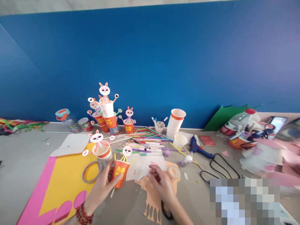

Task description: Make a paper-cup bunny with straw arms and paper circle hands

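Note:
My left hand (104, 181) is closed around a red paper cup (120, 175) with yellow lettering, held tilted near the front of the table. A white rabbit face (127, 151) rises from the cup on yellow-green pipe cleaners, and a thin pale stick pokes out below it. My right hand (161, 181) hovers over white paper (138, 167) and cut peach paper (153, 198). Its fingers are loosely bent and apart, with nothing visible between them. Close behind my left hand stands a white cup (103, 152) with another rabbit face (96, 137). A grey tape roll (90, 172) lies left of that hand.
Stacked rabbit cups (109, 120) stand at the back left. Pipe cleaners and markers (152, 147) lie mid-table. To the right are a tall cup stack (175, 123), a blue glue gun (199, 148) with a looped black cord, and a plastic bottle (236, 123). Yellow paper (63, 175) covers the left.

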`<state>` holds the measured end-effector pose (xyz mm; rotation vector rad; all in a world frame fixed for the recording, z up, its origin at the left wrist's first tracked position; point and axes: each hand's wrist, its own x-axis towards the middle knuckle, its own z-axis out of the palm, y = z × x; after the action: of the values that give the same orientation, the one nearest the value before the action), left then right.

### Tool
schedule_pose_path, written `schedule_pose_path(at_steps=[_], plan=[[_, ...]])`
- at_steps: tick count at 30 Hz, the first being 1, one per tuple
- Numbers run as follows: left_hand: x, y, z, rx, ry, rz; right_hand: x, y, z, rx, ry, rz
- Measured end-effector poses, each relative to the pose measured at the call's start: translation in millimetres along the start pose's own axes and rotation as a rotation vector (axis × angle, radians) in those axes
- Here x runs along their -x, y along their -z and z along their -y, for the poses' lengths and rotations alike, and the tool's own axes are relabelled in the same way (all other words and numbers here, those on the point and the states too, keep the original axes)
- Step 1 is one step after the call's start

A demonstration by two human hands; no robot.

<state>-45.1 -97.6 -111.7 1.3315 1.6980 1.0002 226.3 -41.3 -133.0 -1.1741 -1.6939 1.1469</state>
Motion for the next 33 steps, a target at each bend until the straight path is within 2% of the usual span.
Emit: schedule_pose_path(at_steps=[7,10,13,16,19,26,33], plan=[[-1,3.1,1,-0.195,-0.047,-0.073,-1,9,11,0.145,0.035,-0.012],[-1,5.0,2,-0.248,-0.057,-0.077,2,23,25,0.205,0.039,-0.050],[0,6.4,5,-0.257,-0.076,-0.060,11,43,30,0.228,0.042,-0.141],[1,6.8,7,-0.270,-0.081,-0.070,24,62,25,0.247,0.020,-0.228],[3,7.0,8,-0.295,-0.091,-0.099,37,71,17,0.253,-0.022,-0.282],[2,5.1,13,-0.257,-0.092,-0.053,59,69,8,0.300,-0.007,-0.278],[5,0.1,12,-0.255,-0.106,-0.098,70,54,-4,0.341,0.062,-0.189]])
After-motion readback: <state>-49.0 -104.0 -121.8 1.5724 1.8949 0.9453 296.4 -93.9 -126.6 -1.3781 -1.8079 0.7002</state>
